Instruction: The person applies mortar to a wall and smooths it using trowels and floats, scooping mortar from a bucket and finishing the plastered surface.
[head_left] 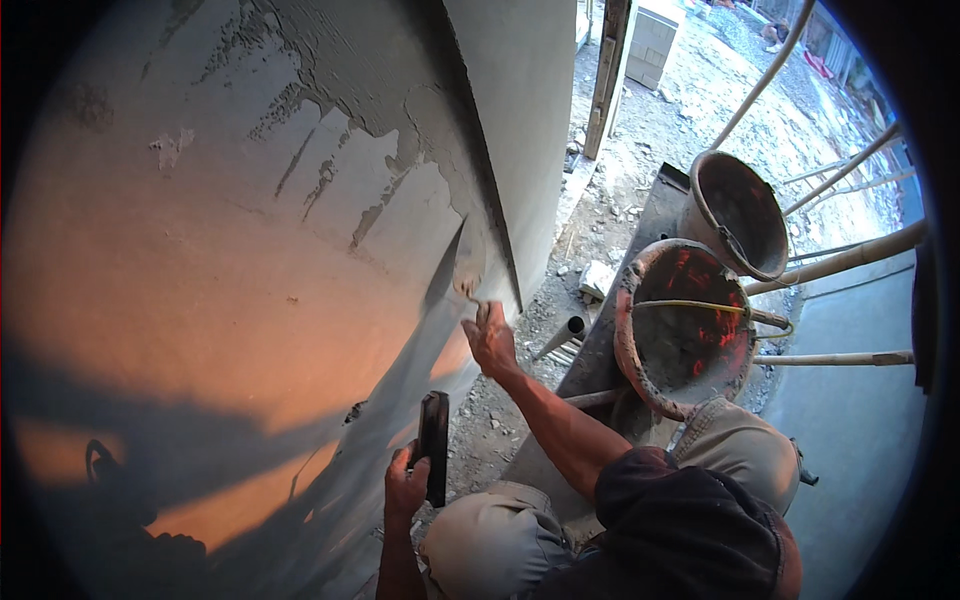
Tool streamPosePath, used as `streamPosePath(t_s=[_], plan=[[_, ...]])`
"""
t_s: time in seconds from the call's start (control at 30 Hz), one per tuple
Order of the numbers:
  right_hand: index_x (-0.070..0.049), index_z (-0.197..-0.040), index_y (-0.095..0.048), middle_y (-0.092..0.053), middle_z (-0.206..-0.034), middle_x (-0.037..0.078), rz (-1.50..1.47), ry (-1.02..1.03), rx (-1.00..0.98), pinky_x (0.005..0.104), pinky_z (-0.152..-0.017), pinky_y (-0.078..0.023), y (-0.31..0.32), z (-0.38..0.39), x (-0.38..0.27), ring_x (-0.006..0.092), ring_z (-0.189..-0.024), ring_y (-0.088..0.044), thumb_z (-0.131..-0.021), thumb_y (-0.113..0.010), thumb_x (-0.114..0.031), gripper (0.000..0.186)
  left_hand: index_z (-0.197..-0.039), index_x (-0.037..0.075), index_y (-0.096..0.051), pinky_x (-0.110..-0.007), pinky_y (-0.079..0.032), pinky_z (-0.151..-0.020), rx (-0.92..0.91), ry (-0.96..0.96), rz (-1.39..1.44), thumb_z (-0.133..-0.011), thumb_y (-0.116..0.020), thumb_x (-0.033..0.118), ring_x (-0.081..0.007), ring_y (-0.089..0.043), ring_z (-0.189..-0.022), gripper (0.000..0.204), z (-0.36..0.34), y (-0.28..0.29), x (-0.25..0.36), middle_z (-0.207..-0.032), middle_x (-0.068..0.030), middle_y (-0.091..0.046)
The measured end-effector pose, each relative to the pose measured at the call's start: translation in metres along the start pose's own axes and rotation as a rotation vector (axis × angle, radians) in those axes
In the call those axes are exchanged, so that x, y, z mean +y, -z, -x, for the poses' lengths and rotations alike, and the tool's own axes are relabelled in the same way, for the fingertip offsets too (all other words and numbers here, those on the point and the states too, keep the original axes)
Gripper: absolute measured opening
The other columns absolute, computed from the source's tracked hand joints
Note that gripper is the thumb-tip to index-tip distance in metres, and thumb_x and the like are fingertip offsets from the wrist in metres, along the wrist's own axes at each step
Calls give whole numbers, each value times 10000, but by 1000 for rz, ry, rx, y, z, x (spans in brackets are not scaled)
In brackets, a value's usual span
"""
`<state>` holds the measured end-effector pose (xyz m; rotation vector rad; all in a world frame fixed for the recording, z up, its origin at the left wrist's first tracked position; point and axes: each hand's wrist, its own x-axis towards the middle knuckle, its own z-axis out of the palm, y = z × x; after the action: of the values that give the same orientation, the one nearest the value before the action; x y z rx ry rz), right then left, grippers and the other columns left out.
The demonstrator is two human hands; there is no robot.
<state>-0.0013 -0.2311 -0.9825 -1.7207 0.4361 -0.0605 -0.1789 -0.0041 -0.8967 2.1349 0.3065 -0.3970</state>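
My right hand (490, 340) reaches forward to the plastered wall (200, 230), its fingers closed around the handle of a pointed trowel (469, 262). The trowel's blade lies close to the wall, beside a narrow dark shadow; most of the handle is hidden by my fingers. Lower down, my left hand (405, 485) grips a dark, flat rectangular plastering float (434, 448), held edge-up above my left knee. Rough wet-looking mortar (350, 75) covers the upper wall and ends in ragged streaks; the surface below looks smoother.
A mortar-crusted bucket (627, 330) with a reddish inside and a second bucket (698, 215) stand on a board (590, 360) to my right. Bamboo poles (850, 255) cross behind them. A pipe (560, 338) and rubble lie below. The wall has a vertical edge (487, 190).
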Motion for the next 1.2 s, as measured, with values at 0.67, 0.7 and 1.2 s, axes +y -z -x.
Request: streamPosePath(t_s=[0.67, 0.7, 1.2], plan=[[-179, -1245, -634, -657, -1204, 98, 1313, 583, -949, 347, -937, -527, 366, 29, -347, 236, -1144, -608, -786, -800, -197, 488, -1380, -56, -527, -314, -494, -961, -562, -424, 659, -921, -635, 77, -164, -638, -1066, 490, -119, -33, 205, -1216, -116, -667], [-173, -1246, -637, -681, -1146, 98, 1315, 29, -674, 372, -908, -540, 368, 62, -383, 249, -1072, -647, -702, -845, -171, 583, -1386, -49, -521, -321, -490, -979, -645, -466, 662, -907, -656, 68, -172, -641, -1080, 511, -121, -33, 208, -1224, -120, -667], [-58, -1364, -599, -701, -1156, 208, 959, -688, -498, 387, -774, -571, 494, 100, -250, 264, -853, -733, -889, -752, -409, 610, -1320, -7, -566, -290, -524, -889, -845, -370, 478, -900, -678, 94, -129, -656, -956, 446, -127, -62, 296, -1054, -88, -707]])
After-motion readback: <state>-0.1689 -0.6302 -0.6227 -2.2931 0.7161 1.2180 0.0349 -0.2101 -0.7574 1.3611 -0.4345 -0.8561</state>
